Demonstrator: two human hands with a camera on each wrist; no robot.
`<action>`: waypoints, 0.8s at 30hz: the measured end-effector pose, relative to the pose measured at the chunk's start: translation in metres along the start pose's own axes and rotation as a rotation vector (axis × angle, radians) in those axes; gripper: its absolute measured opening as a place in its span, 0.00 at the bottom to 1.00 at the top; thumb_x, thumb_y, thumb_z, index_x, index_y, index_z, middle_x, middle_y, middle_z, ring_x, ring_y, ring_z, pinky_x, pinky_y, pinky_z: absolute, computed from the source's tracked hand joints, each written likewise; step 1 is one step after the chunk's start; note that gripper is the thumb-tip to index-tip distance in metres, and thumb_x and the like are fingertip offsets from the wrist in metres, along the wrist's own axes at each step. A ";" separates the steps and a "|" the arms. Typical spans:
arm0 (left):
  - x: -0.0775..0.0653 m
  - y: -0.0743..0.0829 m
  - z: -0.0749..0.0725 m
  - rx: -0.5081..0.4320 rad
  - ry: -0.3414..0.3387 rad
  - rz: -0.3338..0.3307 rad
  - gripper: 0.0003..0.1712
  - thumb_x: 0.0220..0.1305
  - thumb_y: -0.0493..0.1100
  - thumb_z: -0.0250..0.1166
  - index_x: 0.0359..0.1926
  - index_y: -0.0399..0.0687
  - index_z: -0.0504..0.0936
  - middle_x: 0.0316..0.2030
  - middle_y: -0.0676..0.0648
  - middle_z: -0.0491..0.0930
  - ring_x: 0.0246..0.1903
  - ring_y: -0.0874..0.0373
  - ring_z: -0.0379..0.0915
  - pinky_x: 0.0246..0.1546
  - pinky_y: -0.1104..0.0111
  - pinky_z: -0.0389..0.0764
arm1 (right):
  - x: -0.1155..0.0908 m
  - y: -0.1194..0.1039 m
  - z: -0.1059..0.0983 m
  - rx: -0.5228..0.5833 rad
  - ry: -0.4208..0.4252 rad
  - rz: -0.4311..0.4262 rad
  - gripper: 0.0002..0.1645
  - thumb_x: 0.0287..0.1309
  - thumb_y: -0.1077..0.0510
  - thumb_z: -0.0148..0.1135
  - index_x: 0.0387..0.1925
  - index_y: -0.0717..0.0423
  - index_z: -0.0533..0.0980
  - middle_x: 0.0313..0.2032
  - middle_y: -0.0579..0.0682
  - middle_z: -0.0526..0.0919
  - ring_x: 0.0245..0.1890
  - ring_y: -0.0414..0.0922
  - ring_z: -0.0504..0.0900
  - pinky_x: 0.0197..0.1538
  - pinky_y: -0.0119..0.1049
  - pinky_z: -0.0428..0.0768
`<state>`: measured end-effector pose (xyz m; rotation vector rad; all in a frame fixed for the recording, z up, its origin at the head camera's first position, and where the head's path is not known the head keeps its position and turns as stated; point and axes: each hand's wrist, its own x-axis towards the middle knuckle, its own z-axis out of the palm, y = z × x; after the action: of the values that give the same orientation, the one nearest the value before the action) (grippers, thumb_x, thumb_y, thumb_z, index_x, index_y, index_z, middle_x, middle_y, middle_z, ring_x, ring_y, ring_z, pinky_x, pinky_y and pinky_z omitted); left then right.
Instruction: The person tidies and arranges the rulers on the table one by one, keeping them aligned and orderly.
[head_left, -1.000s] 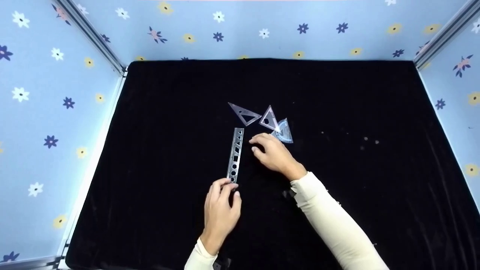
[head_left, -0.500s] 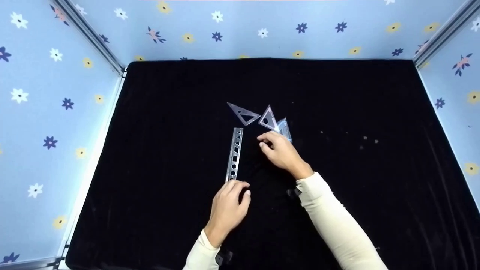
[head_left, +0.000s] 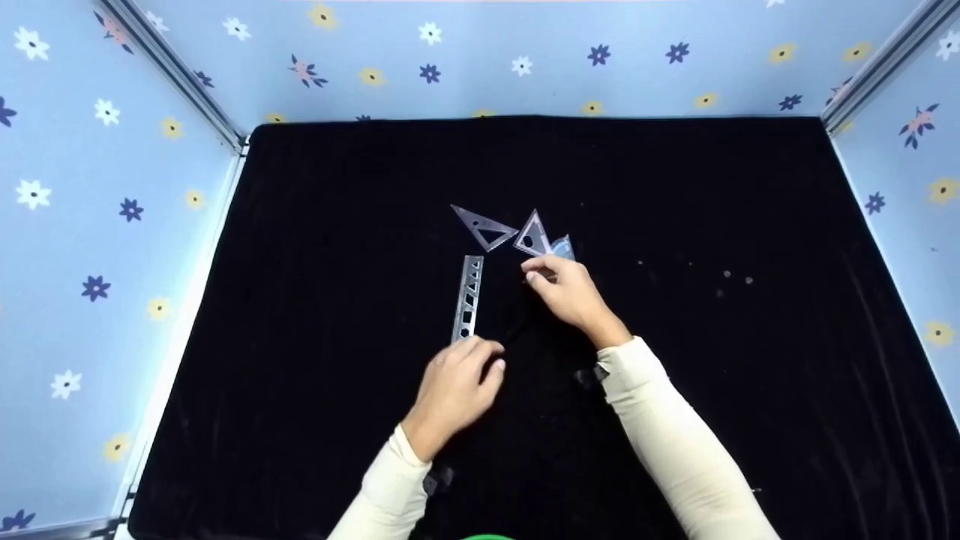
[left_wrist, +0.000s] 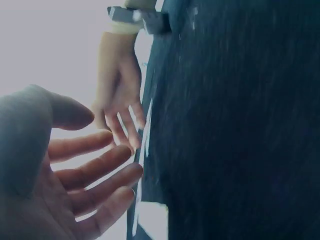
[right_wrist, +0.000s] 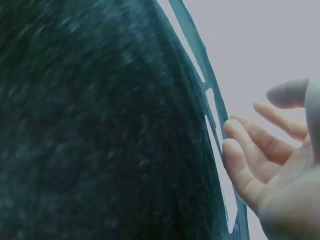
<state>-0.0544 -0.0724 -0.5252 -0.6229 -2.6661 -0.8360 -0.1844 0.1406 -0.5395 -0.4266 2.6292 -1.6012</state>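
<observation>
A clear stencil ruler point(head_left: 460, 291) with a row of cut-out shapes lies lengthwise on the black cloth. My left hand point(head_left: 456, 386) is over its near end and hides that part; in the left wrist view the fingers are loosely bent, with nothing held. My right hand point(head_left: 571, 294) is at the near side of a bluish clear protractor point(head_left: 562, 247), covering most of it. Its fingers point(right_wrist: 245, 162) are relaxed and grip nothing in the right wrist view. Touching or overlapping the protractor is a small set square point(head_left: 538, 234). A longer set square point(head_left: 466, 217) lies left of that one.
Black cloth point(head_left: 360, 225) covers the table. Flower-patterned blue panels point(head_left: 480, 60) stand along the back and both sides, with metal rails at the corners. A green curved edge point(head_left: 487, 537) shows at the bottom. Small pale specks point(head_left: 727, 274) dot the cloth at right.
My left hand has slid forward over the ruler's near end and covers more of it. My right hand has shifted right over the protractor. The green edge has come into view.
</observation>
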 end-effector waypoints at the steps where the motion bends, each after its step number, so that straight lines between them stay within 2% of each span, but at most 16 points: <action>1: 0.003 -0.003 -0.002 0.012 0.004 0.007 0.08 0.62 0.44 0.66 0.41 0.49 0.86 0.35 0.53 0.82 0.34 0.54 0.79 0.34 0.59 0.81 | 0.001 -0.001 0.000 0.023 0.003 0.021 0.12 0.64 0.63 0.60 0.46 0.61 0.84 0.42 0.54 0.87 0.41 0.44 0.85 0.50 0.38 0.81; 4: 0.013 -0.015 -0.006 0.023 0.009 -0.007 0.08 0.62 0.44 0.65 0.41 0.49 0.86 0.35 0.53 0.83 0.33 0.53 0.79 0.33 0.58 0.80 | 0.004 -0.001 -0.001 0.094 0.012 0.069 0.13 0.64 0.64 0.60 0.47 0.61 0.83 0.42 0.57 0.87 0.39 0.46 0.85 0.46 0.35 0.81; 9: 0.025 -0.032 -0.015 -0.013 -0.022 -0.162 0.10 0.64 0.45 0.64 0.43 0.52 0.87 0.35 0.55 0.82 0.32 0.56 0.78 0.34 0.58 0.80 | 0.007 0.000 -0.002 0.212 -0.024 0.112 0.17 0.65 0.66 0.60 0.54 0.67 0.79 0.47 0.62 0.85 0.38 0.52 0.84 0.38 0.30 0.81; 12: 0.029 -0.041 -0.018 -0.010 -0.040 -0.265 0.10 0.64 0.46 0.63 0.43 0.53 0.88 0.35 0.57 0.82 0.33 0.57 0.78 0.34 0.56 0.80 | 0.010 0.000 0.000 0.234 -0.063 0.113 0.19 0.66 0.65 0.61 0.57 0.68 0.77 0.47 0.63 0.84 0.39 0.55 0.84 0.40 0.30 0.81; 16: 0.034 -0.052 -0.018 -0.046 -0.061 -0.350 0.10 0.64 0.46 0.63 0.42 0.53 0.88 0.34 0.57 0.82 0.33 0.57 0.78 0.36 0.56 0.79 | 0.013 -0.006 0.004 0.279 -0.104 0.121 0.21 0.67 0.67 0.58 0.59 0.73 0.74 0.52 0.68 0.80 0.44 0.63 0.82 0.47 0.40 0.83; 19: 0.039 -0.059 -0.017 -0.101 -0.081 -0.389 0.10 0.65 0.46 0.63 0.42 0.51 0.88 0.34 0.55 0.82 0.34 0.56 0.79 0.39 0.57 0.78 | 0.016 -0.009 0.008 0.352 -0.135 0.147 0.21 0.67 0.70 0.55 0.59 0.75 0.72 0.60 0.68 0.76 0.51 0.63 0.79 0.51 0.46 0.82; 22: 0.046 -0.066 -0.014 -0.135 -0.090 -0.423 0.11 0.65 0.46 0.62 0.43 0.50 0.88 0.36 0.53 0.82 0.36 0.55 0.78 0.41 0.58 0.78 | 0.019 -0.006 0.014 0.405 -0.137 0.173 0.22 0.67 0.70 0.55 0.60 0.74 0.71 0.63 0.65 0.73 0.55 0.57 0.78 0.51 0.42 0.83; 24: 0.052 -0.073 -0.012 -0.143 -0.070 -0.435 0.11 0.65 0.46 0.62 0.43 0.50 0.87 0.36 0.52 0.82 0.37 0.55 0.78 0.41 0.57 0.78 | 0.022 -0.007 0.017 0.412 -0.120 0.191 0.22 0.66 0.70 0.55 0.60 0.74 0.71 0.64 0.64 0.71 0.56 0.57 0.78 0.52 0.42 0.82</action>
<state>-0.1326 -0.1166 -0.5305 -0.0950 -2.8703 -1.1413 -0.2009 0.1176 -0.5389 -0.2332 2.1028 -1.9146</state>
